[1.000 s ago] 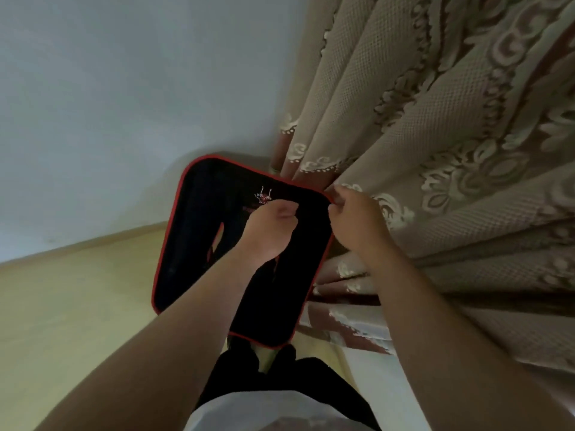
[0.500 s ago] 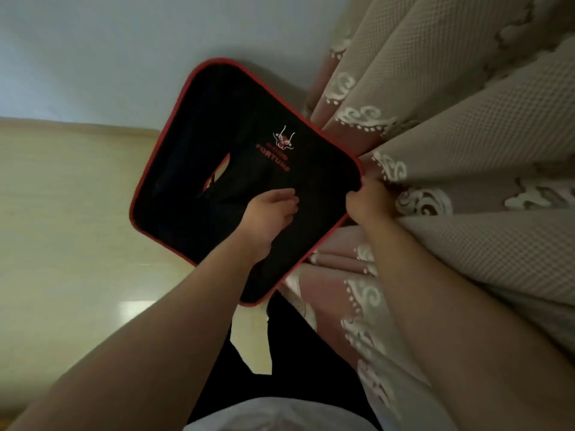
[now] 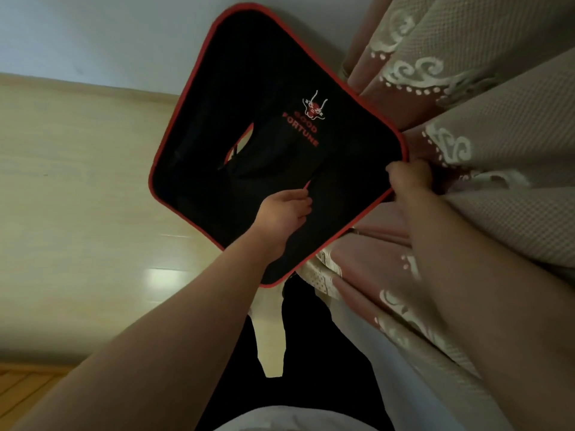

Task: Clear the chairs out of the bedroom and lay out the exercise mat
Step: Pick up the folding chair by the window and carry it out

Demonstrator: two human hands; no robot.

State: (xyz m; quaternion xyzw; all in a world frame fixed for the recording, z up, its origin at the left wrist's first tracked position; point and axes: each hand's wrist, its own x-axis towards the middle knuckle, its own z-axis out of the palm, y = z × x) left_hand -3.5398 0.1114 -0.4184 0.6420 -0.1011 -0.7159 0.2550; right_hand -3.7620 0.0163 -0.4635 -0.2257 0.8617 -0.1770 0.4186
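A flat black folded item (image 3: 273, 73) with red piping, a cut-out handle slot and a red "GOOD FORTUNE" logo is held up in front of me, turned like a diamond. My left hand (image 3: 284, 209) is on its lower middle, fingers curled at a slit with a red edge. My right hand (image 3: 410, 180) grips its right corner, against the curtain. Whether this item is the exercise mat or a folded seat I cannot tell. No chair is in view.
A patterned beige and pink curtain (image 3: 485, 126) hangs down the whole right side and brushes my right arm. A pale wall (image 3: 93, 35) stands behind, meeting the light wooden floor (image 3: 77, 188) on the left. My dark trouser legs (image 3: 311, 353) are below.
The view has tilted down and the black item now looks larger and higher. My left hand has slid from beside the logo down to the slit. My right hand stays on the corner.
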